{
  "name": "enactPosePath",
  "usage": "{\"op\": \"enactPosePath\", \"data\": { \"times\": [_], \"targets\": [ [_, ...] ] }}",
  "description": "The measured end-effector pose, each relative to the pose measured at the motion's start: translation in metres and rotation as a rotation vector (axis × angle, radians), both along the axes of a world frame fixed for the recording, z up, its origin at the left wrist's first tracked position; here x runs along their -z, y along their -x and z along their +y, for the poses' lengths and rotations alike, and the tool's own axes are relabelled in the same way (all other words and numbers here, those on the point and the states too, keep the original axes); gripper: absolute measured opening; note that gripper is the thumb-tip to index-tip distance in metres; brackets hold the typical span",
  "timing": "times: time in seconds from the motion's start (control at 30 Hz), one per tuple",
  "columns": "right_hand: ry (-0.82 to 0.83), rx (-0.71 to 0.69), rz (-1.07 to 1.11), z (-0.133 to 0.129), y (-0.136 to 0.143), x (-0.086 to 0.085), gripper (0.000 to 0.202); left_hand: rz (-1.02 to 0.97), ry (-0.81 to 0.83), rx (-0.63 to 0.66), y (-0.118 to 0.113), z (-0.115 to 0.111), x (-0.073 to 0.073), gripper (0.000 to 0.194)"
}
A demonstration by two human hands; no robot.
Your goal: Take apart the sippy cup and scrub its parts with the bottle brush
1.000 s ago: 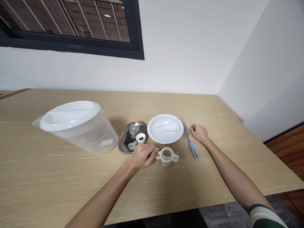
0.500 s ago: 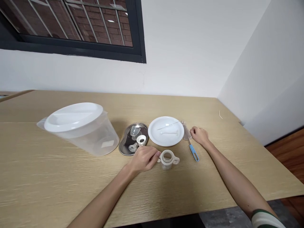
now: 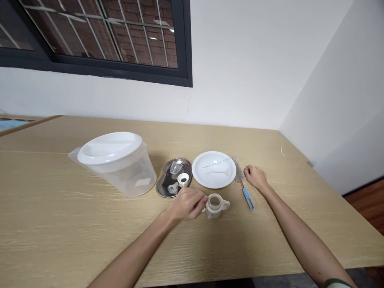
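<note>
My left hand [image 3: 189, 203] is closed at the left handle of a small clear bottle [image 3: 214, 206] with an open top and two pale handles. The bottle stands upright on the table. My right hand [image 3: 255, 176] rests curled on the table, nothing visible in it, just right of a bottle brush [image 3: 248, 198] with a blue handle. Between and behind the hands lies a white plate [image 3: 198, 172] bearing a thin rod and a white stick. Left of it a kidney-shaped metal tray [image 3: 162, 186] holds a clear cup [image 3: 176, 168], a white ring [image 3: 183, 179] and a clear teat-like part [image 3: 173, 188].
A large translucent pitcher [image 3: 129, 172] with a white lid [image 3: 111, 148] stands at the left of the tray. A thin white strip [image 3: 282, 151] lies at the back right of the wooden table [image 3: 60, 220]. Behind are a wall and a barred window.
The whole view has shifted, so the objects and hands appear slightly further right and lower. The hands hold the same places relative to the objects.
</note>
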State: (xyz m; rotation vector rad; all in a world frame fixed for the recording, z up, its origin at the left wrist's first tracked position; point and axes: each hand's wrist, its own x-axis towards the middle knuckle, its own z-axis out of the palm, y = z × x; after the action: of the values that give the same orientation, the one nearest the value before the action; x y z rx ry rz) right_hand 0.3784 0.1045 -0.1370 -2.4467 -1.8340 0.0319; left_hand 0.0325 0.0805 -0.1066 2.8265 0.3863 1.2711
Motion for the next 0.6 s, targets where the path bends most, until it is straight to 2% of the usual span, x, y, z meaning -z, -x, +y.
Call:
{"op": "enactPosePath", "data": {
  "times": [0.4,0.6],
  "targets": [
    [-0.070,0.000,0.096,0.0008,-0.0029,0.0054,0.032,-0.027,-0.021,0.029,-0.0010,0.0024,-0.0011,0.028],
    [-0.267,0.073,0.189,-0.0020,-0.0087,0.0049,0.042,-0.086,-0.004,-0.040,0.0019,0.0054,0.0027,0.029]
  ]
}}
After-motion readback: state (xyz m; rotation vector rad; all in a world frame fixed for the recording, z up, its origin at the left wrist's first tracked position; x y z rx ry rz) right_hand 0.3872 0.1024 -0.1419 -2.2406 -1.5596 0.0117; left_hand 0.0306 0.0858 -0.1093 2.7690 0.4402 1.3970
